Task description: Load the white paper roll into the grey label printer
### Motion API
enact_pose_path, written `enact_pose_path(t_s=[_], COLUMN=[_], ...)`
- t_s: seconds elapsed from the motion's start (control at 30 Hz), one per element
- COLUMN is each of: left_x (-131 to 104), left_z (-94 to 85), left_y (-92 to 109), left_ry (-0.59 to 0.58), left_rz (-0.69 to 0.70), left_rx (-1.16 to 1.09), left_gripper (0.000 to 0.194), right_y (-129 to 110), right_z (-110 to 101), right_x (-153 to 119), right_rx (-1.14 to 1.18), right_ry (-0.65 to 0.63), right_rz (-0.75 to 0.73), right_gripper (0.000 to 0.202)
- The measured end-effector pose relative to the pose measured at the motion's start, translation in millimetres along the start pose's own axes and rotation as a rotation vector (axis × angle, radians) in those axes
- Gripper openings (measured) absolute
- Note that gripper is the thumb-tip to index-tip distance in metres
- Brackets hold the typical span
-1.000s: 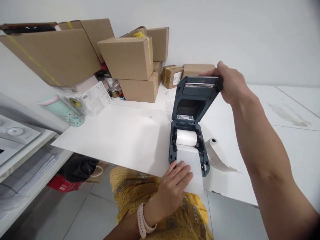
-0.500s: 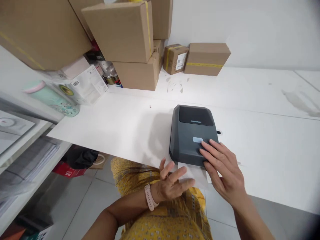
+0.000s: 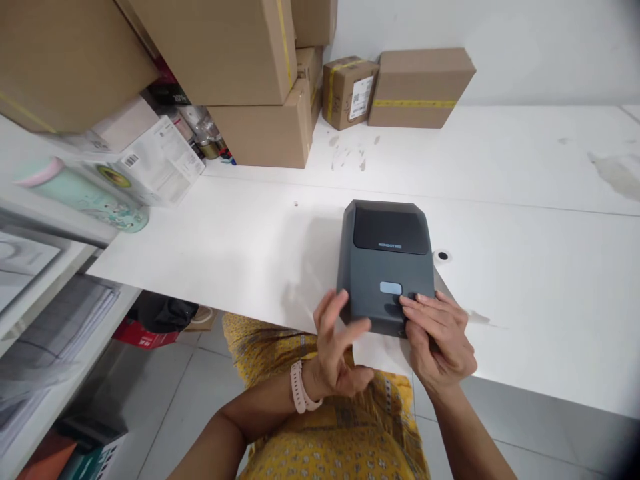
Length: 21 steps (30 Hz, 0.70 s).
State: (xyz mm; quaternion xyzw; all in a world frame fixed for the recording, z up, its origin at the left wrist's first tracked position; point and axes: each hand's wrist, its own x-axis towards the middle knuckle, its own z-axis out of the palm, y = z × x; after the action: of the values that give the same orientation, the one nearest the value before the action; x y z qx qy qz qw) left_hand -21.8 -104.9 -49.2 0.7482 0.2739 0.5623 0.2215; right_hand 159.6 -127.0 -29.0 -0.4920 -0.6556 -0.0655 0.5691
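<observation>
A dark grey label printer point(image 3: 390, 267) with a glossy black panel and a pale blue button is near the front edge of the white table point(image 3: 240, 247). My right hand point(image 3: 440, 337) grips its front right corner, fingers bent over the top and thumb at the front. At the front left corner is my left hand point(image 3: 340, 350), its fingers apart and holding nothing. The fingertips are close to the printer's side; whether they touch it I cannot tell. A white surface point(image 3: 383, 351) shows between the hands, below the printer's front.
Cardboard boxes point(image 3: 270, 137) are stacked at the back left, with a small box point(image 3: 345, 93) and a longer box point(image 3: 420, 87) by the wall. A mint green tumbler point(image 3: 90, 200) and a white carton point(image 3: 160, 167) lie left. Shelves point(image 3: 50, 267) with papers flank the table's left end.
My right hand has drawn in and bent its fingers around the printer's corner. My left hand has risen toward the printer's left side. The view has shifted slightly.
</observation>
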Motion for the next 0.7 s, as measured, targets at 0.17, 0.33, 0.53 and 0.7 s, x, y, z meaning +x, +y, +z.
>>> enact_pose_path(t_s=[0.17,0.33,0.53,0.7], left_x=[27.8,41.1,38.6,32.3], left_z=[13.6,9.0,9.0,16.8], left_y=[3.3,5.4,1.1,-4.4], left_ry=[0.067,0.034,0.02,0.069], left_rz=[-0.638,-0.837,-0.829,-0.762], left_rx=[-0.447,-0.609,-0.621,-0.529], left_gripper=[0.086,0.099,0.095,0.09], right_y=[-13.6,-7.1,-7.5,-12.1], right_z=[8.8,6.6,-4.0,0.8], right_x=[-0.8,-9.2,-3.8,-3.6], right_rx=[0.167,0.5,0.708,0.666], right_ry=[0.105,-0.028,-0.173,-0.092], right_rz=[0.38,0.965,1.184,1.181], right_gripper=[0.055,0.095,0.092,0.084])
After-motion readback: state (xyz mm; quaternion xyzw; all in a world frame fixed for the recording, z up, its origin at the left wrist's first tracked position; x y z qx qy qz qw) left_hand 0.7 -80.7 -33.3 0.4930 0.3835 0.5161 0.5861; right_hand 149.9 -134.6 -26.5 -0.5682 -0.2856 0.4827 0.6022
